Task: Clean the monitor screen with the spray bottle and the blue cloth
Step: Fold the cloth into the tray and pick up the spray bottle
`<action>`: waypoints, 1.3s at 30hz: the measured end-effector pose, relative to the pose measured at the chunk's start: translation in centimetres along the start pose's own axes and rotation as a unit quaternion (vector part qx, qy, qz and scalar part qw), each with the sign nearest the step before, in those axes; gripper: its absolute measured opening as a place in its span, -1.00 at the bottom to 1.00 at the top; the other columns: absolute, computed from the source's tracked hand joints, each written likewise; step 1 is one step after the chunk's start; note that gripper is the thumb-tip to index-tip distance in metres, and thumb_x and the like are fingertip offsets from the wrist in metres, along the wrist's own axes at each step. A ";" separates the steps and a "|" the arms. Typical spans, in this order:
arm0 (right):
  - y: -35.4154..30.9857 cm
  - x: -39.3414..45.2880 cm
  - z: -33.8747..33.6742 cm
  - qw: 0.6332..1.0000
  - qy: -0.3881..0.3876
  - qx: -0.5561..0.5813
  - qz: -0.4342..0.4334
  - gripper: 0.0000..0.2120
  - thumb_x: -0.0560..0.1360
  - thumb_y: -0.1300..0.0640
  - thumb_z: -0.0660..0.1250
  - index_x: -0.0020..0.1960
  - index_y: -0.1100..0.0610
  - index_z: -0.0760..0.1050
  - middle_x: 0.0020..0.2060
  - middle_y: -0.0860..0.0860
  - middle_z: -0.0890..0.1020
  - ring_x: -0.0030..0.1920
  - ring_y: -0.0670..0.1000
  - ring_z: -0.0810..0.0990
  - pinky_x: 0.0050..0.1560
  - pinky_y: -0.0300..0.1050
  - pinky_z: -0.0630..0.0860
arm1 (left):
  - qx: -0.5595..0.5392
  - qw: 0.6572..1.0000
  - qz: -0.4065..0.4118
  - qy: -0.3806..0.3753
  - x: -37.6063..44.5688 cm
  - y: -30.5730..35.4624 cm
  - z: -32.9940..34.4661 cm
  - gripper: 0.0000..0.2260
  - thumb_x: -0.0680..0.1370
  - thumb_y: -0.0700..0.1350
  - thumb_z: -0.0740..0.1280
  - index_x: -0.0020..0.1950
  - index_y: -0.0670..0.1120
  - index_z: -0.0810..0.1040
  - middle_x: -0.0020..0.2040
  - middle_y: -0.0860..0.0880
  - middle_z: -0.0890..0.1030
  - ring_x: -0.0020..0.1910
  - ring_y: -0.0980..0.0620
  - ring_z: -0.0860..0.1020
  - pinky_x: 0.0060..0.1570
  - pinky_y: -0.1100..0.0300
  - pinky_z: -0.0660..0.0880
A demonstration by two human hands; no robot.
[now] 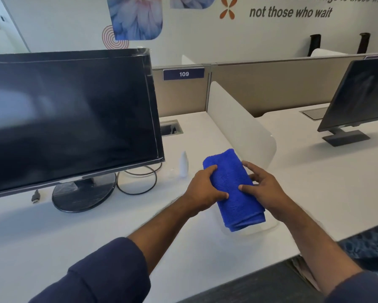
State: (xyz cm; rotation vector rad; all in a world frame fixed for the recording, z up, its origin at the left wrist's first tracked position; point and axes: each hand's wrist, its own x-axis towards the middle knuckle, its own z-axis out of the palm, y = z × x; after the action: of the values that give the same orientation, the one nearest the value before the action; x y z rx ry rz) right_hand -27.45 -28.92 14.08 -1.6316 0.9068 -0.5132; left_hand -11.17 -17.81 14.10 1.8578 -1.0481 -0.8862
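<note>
I find both hands on the blue cloth (233, 189), which lies folded into a thick pad on the white desk (96, 237), its long axis running from 11 o'clock to 5 o'clock. My left hand (202, 190) cups the cloth's left edge, fingers curled over the top and thumb pressed to the pile. My right hand (263, 186) is half open, fingers spread along the right edge, thumb on top. Neither hand has lifted it; the two-sided hold looks meant to square the fold into a flat wiping face.

The spray bottle (183, 164), small and white, stands upright at 10 o'clock from the cloth, just beside it and untouched. Its position between cloth and monitor (70, 119) keeps it within easy reach of the left hand.

The monitor sits at 9 to 10 o'clock, screen dark and tilted slightly back, on a round stand (83, 195). A looped cable (137, 182) lies beside the stand, near the bottle.

Judgement: preparation stage, since nothing here shows the cloth meeting the screen. One risk: the cable loop could snag the bottle when it is picked up.
</note>
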 end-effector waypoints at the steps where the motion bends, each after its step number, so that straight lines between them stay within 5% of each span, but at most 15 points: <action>1: 0.6 0.2 -0.3 1.000 0.010 -0.026 0.009 -0.39 0.46 0.26 0.44 0.37 -0.23 0.43 0.02 0.08 0.62 -0.03 0.05 0.66 -0.14 -0.14 0.60 | 0.010 1.000 -0.005 -0.005 0.2 0.0 0.5 -0.15 0.39 -0.16 0.56 0.59 -0.01 0.22 0.46 -0.03 0.38 0.26 -0.08 0.53 0.21 0.03 0.56; 5: 3.0 0.7 -0.5 0.993 0.012 -0.111 0.026 -0.39 0.45 0.24 0.46 0.41 -0.13 0.41 -0.09 0.03 0.60 -0.11 0.00 0.64 -0.19 -0.25 0.53 | 0.115 0.993 -0.020 -0.021 0.7 -0.1 2.1 -0.28 0.40 -0.14 0.55 0.50 -0.09 0.35 0.33 -0.05 0.45 0.21 -0.04 0.51 0.09 0.13 0.52; 7: 3.8 1.0 0.0 0.988 -0.004 -0.152 0.029 -0.38 0.46 0.25 0.44 0.44 -0.08 0.38 -0.09 -0.04 0.60 -0.11 -0.05 0.63 -0.17 -0.28 0.51 | 0.183 0.982 -0.018 -0.031 0.8 0.0 2.8 -0.49 0.40 -0.14 0.54 0.30 -0.08 0.46 0.20 -0.05 0.44 0.08 -0.01 0.49 0.07 0.08 0.55; 11: 4.5 1.6 1.2 0.972 -0.026 -0.232 0.035 -0.35 0.45 0.28 0.40 0.49 0.05 0.32 0.17 0.08 0.60 0.12 0.08 0.59 0.13 -0.13 0.49 | 0.269 0.962 -0.009 -0.037 0.7 0.5 4.2 -0.70 0.44 -0.12 0.46 0.09 -0.11 0.44 0.28 -0.12 0.33 -0.10 -0.04 0.48 -0.08 0.02 0.57; 13: 4.8 1.7 1.6 0.963 -0.053 -0.263 0.038 -0.32 0.45 0.28 0.40 0.52 0.09 0.27 0.30 0.11 0.54 0.26 0.10 0.53 0.23 -0.14 0.44 | 0.329 0.944 0.015 -0.025 0.6 0.5 4.9 -0.68 0.46 -0.10 0.43 0.15 -0.10 0.44 0.47 -0.15 0.19 0.07 -0.09 0.50 -0.07 0.04 0.53; 15: 5.2 1.7 2.0 0.953 -0.095 -0.284 0.046 -0.30 0.45 0.26 0.41 0.53 0.09 0.24 0.36 0.10 0.50 0.32 0.10 0.49 0.31 -0.10 0.42 | 0.417 0.908 0.039 -0.002 0.6 0.0 5.6 -0.58 0.48 -0.07 0.41 0.31 -0.07 0.44 0.56 -0.16 0.12 0.34 -0.14 0.39 0.17 0.03 0.45; 20: 5.2 1.8 2.0 0.919 -0.173 -0.345 0.078 -0.17 0.43 0.19 0.48 0.58 0.01 0.14 0.48 0.05 0.35 0.41 0.10 0.38 0.39 -0.05 0.36 | 0.568 0.822 0.015 -0.034 0.5 -0.8 5.9 -0.71 0.52 0.12 0.34 0.16 0.00 0.53 0.15 -0.04 0.55 0.36 -0.12 0.34 0.49 -0.18 0.01; 27: 4.9 1.2 1.9 0.878 -0.202 -0.427 0.076 -0.02 0.40 0.07 0.52 0.61 -0.03 -0.03 0.46 0.05 0.36 0.38 0.11 0.42 0.33 -0.05 0.40 | 0.619 0.776 -0.059 -0.108 0.4 -0.8 6.2 -0.77 0.52 0.16 0.35 -0.08 0.03 0.47 -0.27 0.05 0.44 0.28 -0.10 0.36 0.48 -0.38 -0.21; 31: 5.0 1.2 2.0 0.871 -0.200 -0.443 0.070 0.00 0.39 0.06 0.52 0.61 -0.05 -0.05 0.43 0.05 0.38 0.35 0.11 0.45 0.29 -0.07 0.43 | 0.607 0.787 -0.039 -0.098 0.6 -1.3 6.2 -0.78 0.53 0.16 0.34 -0.09 0.02 0.51 -0.25 0.05 0.49 0.29 -0.08 0.39 0.49 -0.32 -0.25; 35: 4.5 1.4 2.0 0.868 -0.184 -0.457 0.058 0.00 0.37 0.04 0.54 0.61 -0.05 -0.01 0.42 0.05 0.39 0.33 0.09 0.46 0.28 -0.07 0.45 | 0.505 0.862 0.042 -0.017 0.3 -2.6 5.5 -0.67 0.54 0.20 0.27 0.11 0.00 0.61 0.03 0.05 0.63 0.34 -0.03 0.41 0.52 -0.18 -0.26; 39: 3.4 1.7 2.2 0.887 -0.129 -0.442 0.016 -0.13 0.39 0.04 0.50 0.58 0.01 0.13 0.39 0.02 0.44 0.29 0.05 0.50 0.17 -0.14 0.47 | 0.356 0.915 0.148 0.121 -0.8 -3.8 3.7 -0.59 0.54 0.19 0.29 0.29 0.01 0.56 0.27 0.07 0.56 0.36 0.05 0.42 0.52 0.00 -0.01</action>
State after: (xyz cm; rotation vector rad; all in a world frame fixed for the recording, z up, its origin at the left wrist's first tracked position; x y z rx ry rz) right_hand -25.78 -29.13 10.00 -2.4212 1.0265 0.2052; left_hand -13.38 -16.96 9.28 2.2188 -1.5693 -0.0699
